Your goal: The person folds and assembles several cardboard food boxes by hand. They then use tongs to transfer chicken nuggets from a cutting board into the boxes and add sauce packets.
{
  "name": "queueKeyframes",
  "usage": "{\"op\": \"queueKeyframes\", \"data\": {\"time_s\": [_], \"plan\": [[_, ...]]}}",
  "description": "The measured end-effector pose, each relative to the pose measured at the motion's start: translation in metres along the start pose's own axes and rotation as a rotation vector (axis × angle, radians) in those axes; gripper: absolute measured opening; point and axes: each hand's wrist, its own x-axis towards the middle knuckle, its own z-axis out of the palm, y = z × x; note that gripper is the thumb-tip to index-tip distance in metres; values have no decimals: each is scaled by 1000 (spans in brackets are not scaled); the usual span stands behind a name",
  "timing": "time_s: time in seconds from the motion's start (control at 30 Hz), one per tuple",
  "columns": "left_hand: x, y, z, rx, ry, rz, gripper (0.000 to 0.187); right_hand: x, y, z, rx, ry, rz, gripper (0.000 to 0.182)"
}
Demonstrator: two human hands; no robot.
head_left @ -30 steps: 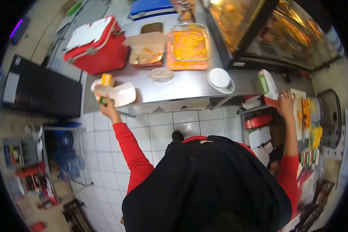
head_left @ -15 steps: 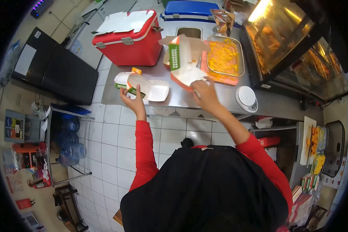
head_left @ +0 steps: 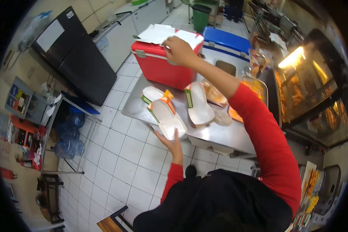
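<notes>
Front edge: open box (head_left: 168, 120) grasped in left hand (head_left: 171, 145); bare surface (head_left: 232, 134) farther right, past second box (head_left: 200, 105).
Red cooler (head_left: 165, 70): blocks room behind; right hand (head_left: 178, 51) at its white sheets (head_left: 154, 34), grip unclear.

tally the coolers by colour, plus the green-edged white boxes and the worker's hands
Red cooler: 1
Blue cooler: 1
Green-edged white boxes: 3
Left hand: 1
Right hand: 1
Total: 7

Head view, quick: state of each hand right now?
Left hand: holding an open box.
Right hand: at the white sheet on the red cooler; grip unclear.
</notes>
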Motion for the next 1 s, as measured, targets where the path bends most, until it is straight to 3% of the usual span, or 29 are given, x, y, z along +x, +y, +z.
{"op": "queueKeyframes", "data": {"time_s": [0.03, 0.07, 0.13, 0.2, 0.23, 0.33, 0.43, 0.53, 0.57, 0.67, 0.73, 0.8, 0.9, 1.0], "plan": [[-9, -4, 1, -90, -59, -23, 91, 32, 4, 10, -37, -122, 118, 19], [-15, -6, 2, -181, -118, -41, 93, 61, 23, 39, 3, -160, 233, 35], [-16, -6, 4, -256, -157, -51, 94, 109, 40, 73, -2, -461, 433, 51], [-13, -3, 6, -276, -189, -93, 94, 126, 40, 93, -152, -555, 506, 57], [-11, -1, 4, -278, -208, -123, 94, 131, 47, 102, -111, -683, 564, 53], [-3, -2, -4, -248, -260, -154, 94, 141, 62, 108, -65, -791, 622, 48], [-4, -9, -7, -344, -291, -180, 96, 143, 86, 111, 326, -771, 703, 42], [-8, -12, -5, -394, -312, -156, 96, 139, 102, 117, 472, -715, 739, 24], [-8, -13, -5, -400, -311, -154, 96, 137, 109, 120, 376, -686, 694, 31], [-8, -9, 1, -413, -315, -149, 95, 137, 96, 103, 204, -502, 682, 20], [-5, -7, 1, -401, -327, -134, 95, 132, 77, 76, -335, -178, 330, 19], [-5, -12, 1, -313, -308, -130, 93, 138, 64, 39, -490, -100, 256, 21], [-4, -17, 1, -208, -307, -194, 90, 140, 90, 1, -514, 56, 209, 14], [-2, -9, -1, 73, -206, -34, 94, 133, 79, -69, -585, 341, 176, 17]]}}
